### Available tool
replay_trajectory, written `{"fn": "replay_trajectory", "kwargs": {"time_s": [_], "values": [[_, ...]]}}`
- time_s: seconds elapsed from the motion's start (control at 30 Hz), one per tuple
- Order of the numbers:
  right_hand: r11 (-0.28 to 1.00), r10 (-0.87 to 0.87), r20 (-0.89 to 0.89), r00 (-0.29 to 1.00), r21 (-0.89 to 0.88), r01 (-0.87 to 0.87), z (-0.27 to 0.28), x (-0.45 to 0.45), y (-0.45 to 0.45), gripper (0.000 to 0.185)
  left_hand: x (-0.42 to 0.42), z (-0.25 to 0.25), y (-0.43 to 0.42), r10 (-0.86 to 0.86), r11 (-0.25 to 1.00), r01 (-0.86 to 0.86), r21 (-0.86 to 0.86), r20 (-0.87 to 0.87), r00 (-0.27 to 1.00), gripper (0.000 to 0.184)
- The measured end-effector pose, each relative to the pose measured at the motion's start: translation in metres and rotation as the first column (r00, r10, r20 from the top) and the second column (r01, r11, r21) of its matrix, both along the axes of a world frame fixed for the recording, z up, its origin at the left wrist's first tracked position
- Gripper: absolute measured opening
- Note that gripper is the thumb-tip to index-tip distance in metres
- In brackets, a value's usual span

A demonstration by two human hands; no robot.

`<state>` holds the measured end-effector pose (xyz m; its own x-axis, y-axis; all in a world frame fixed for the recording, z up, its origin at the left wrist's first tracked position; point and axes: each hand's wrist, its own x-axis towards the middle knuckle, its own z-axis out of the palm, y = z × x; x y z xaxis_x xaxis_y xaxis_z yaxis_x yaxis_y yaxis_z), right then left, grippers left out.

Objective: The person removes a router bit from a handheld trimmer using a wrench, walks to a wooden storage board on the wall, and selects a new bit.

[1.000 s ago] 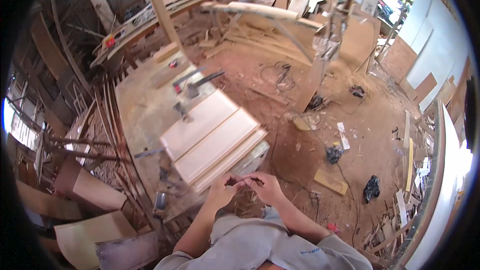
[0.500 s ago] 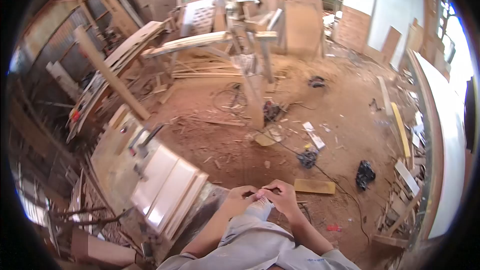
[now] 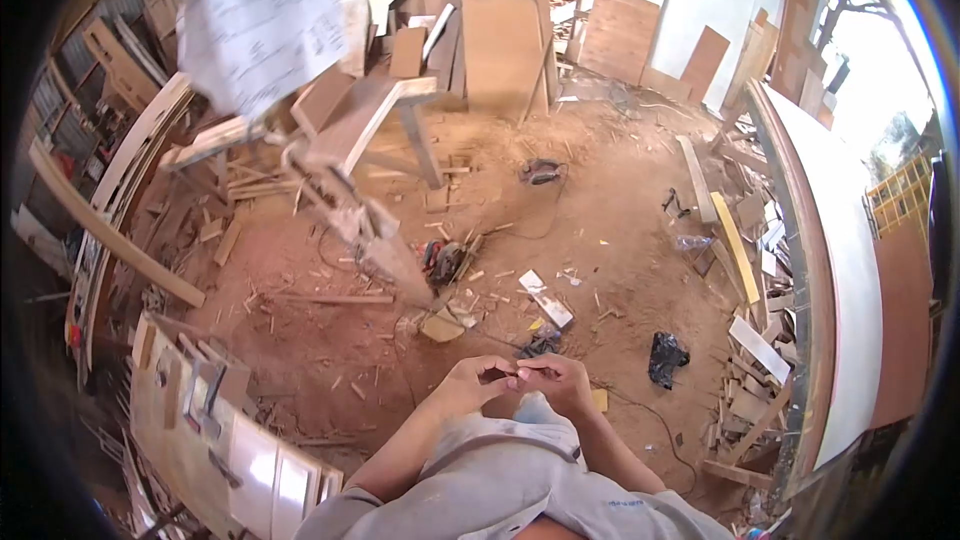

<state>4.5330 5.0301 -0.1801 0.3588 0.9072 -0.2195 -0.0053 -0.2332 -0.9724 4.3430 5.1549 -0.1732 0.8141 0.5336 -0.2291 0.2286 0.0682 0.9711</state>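
Note:
My left hand (image 3: 478,385) and my right hand (image 3: 556,380) meet in front of my grey shirt (image 3: 480,480), fingertips pinched together. Whatever lies between the fingers, if anything, is too small to make out. Beyond them a black plastic bag (image 3: 667,359) lies on the dusty floor. Down at the lower left, the workbench (image 3: 160,420) carries pale panels (image 3: 265,470) and a hammer-like tool (image 3: 213,390); neither hand touches them.
A post hung with written paper sheets (image 3: 262,25) stands ahead on the left. A power tool (image 3: 445,262) and cable lie by its base. Wood scraps (image 3: 750,405) and a long white board (image 3: 830,280) line the right. Sheets (image 3: 502,45) lean at the back.
The view has swung to the right, so the workbench and panels have shifted to the lower left and the papered post looks nearer. Both hands remain joined at the fingertips.

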Motion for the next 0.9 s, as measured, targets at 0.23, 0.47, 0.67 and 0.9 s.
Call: {"fn": "replay_trajectory", "kwargs": {"time_s": [0.23,0.47,0.67,0.9], "values": [[0.995,-0.082,0.16,0.984,0.063,0.072,0.033,0.125,0.109,0.015,0.147,0.0,0.115,-0.021,0.997,0.019,-0.073,-0.025,0.999,0.022],[0.989,0.001,0.112,0.994,0.148,-0.017,-0.02,0.316,0.236,0.015,0.327,0.003,0.232,0.023,0.992,-0.004,0.129,-0.148,0.989,0.024],[0.993,0.103,-0.07,0.992,0.072,-0.098,0.007,0.476,0.343,0.016,0.472,0.022,0.316,0.136,0.984,-0.118,0.131,-0.13,0.982,0.027],[0.941,0.308,0.001,0.951,0.15,-0.305,0.056,0.568,0.49,0.019,0.549,0.075,0.438,0.23,0.966,-0.211,0.149,-0.124,0.965,0.024]]}}
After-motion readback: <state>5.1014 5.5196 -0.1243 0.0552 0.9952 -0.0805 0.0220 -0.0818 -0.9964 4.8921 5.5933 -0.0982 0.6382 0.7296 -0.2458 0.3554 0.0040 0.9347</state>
